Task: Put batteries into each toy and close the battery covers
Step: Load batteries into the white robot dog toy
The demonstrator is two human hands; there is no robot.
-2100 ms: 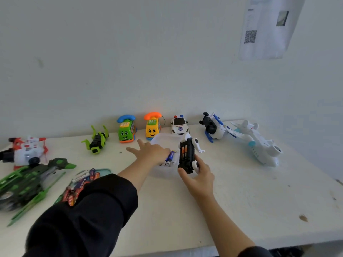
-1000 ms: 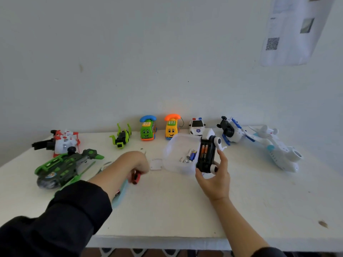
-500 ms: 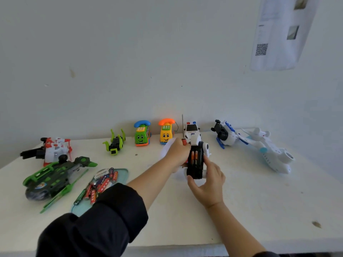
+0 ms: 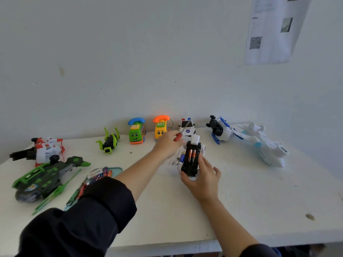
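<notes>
Holding an upturned toy car off the white table in the right hand, fingers wrapped round its body, two orange batteries showing in the open bay. Gripping a red-handled screwdriver in the left hand, just beside the car. Lying behind and partly hidden: clear box of loose cells. Standing along the wall: two toy phones, police car, helicopter. Compared with half a second ago, screwdriver tilted over, no longer upright.
</notes>
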